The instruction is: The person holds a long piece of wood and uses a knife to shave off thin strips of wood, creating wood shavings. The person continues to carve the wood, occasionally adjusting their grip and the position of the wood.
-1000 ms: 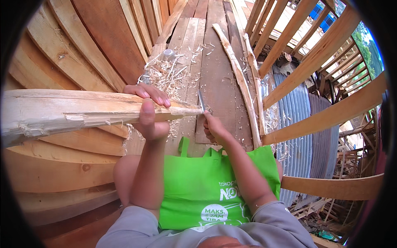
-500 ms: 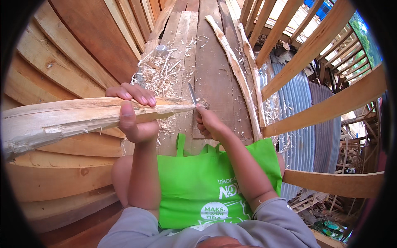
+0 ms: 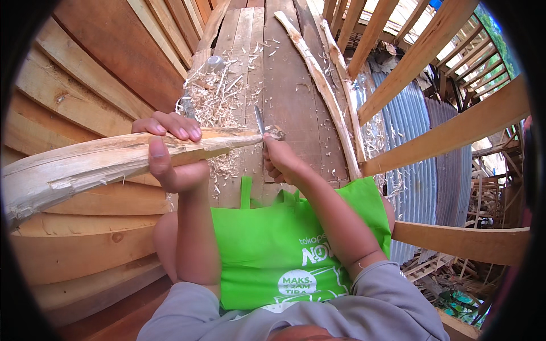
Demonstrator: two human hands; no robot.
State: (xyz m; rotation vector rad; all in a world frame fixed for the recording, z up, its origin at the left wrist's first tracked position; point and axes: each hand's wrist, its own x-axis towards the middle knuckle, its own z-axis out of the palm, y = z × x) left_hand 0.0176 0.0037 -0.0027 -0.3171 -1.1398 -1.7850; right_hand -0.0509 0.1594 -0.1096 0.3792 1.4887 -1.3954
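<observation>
A long, pale piece of wood [image 3: 85,162] runs from the left edge toward the middle, tapering to a narrow end with a darker knob [image 3: 275,133]. My left hand [image 3: 176,145] is closed around it, with the fingers over the top and the thumb on the near side. In my right hand [image 3: 280,159] is a knife [image 3: 259,119], its blade pointing up and away across the wood's thin end. The knife's handle is hidden in my fist. A green cloth bag [image 3: 267,250] lies over my lap beneath both forearms.
Wood shavings [image 3: 219,96] cover the plank floor [image 3: 290,85] ahead, beside a clear cup [image 3: 215,63]. Two long peeled sticks [image 3: 318,85] lie at the right. A board wall [image 3: 79,227] stands left; a slatted railing [image 3: 438,142] stands right, with corrugated metal sheets [image 3: 406,159] beyond.
Both hands and the wood have shifted slightly left in the picture, and the whole view has moved a little. The knife stays at the wood's thin end, and both grips are unchanged.
</observation>
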